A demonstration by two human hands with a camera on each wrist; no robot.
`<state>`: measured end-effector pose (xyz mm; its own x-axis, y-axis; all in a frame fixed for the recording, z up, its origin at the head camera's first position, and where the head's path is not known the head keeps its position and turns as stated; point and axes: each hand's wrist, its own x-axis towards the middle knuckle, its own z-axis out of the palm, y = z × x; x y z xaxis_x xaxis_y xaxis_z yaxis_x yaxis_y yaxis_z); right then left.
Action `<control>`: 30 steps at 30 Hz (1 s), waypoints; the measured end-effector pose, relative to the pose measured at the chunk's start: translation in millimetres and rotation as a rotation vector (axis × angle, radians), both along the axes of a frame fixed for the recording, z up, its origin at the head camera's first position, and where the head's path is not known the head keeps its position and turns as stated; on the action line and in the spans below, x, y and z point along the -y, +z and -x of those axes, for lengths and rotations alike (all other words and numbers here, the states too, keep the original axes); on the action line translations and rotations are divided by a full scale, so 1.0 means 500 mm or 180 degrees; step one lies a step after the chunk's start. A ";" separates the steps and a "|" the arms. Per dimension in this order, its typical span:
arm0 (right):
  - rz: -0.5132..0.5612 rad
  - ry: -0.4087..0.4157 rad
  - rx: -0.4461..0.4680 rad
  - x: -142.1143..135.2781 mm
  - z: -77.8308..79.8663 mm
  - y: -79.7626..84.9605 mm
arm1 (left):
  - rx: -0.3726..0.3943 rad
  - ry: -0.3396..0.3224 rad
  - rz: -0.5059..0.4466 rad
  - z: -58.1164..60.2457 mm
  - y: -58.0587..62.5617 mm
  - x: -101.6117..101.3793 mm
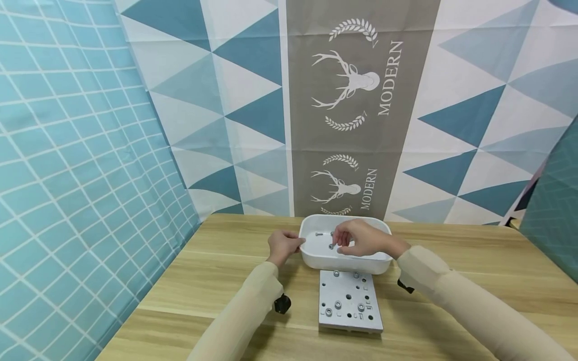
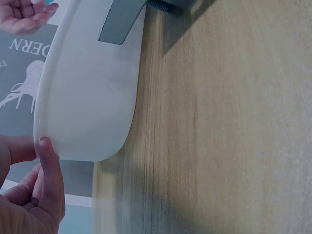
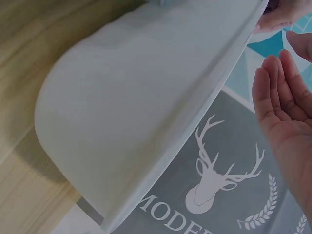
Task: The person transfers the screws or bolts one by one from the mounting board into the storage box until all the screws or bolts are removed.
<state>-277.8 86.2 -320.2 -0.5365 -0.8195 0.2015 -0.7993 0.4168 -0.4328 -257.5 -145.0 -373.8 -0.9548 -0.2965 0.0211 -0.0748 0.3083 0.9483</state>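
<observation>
A white tray [image 1: 311, 260] stands on the table, with a few small screws [image 1: 318, 234] lying inside it. My left hand [image 1: 284, 244] pinches the tray's left rim between thumb and fingers; the left wrist view shows the same hand [image 2: 36, 190] at the tray's corner. Above the inside of the tray hovers my right hand [image 1: 358, 237], fingers bent a little and thumb apart. In the right wrist view nothing shows between this hand's [image 3: 287, 97] fingers and thumb. One screw [image 1: 331, 246] appears just below its fingertips. In front of the tray lies a silver metal plate [image 1: 345, 318].
Several socket-head screws [image 1: 338, 304] stand in the plate, which also has open holes and slots. The wooden table [image 1: 217, 281] extends to both sides. Behind it hangs a patterned curtain [image 1: 253, 125], and a blue tiled-pattern sheet [image 1: 81, 165] covers the left.
</observation>
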 end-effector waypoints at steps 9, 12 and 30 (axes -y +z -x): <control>0.0084 0.0144 -0.0022 0.002 -0.030 -0.008 | 0.0023 0.0007 -0.0013 0.000 0.000 -0.001; 0.0077 0.0156 -0.0005 0.004 -0.042 -0.010 | 0.0031 0.0003 -0.0024 0.001 0.001 -0.001; 0.0124 0.0670 -0.0002 0.006 -0.105 -0.033 | 0.0070 -0.0013 -0.0037 0.001 -0.001 0.000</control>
<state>-225.1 83.3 -336.9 -0.3542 -0.9050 0.2355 -0.8672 0.2236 -0.4450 -258.1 -144.8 -374.0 -0.9563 -0.2925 -0.0034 -0.0944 0.2976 0.9500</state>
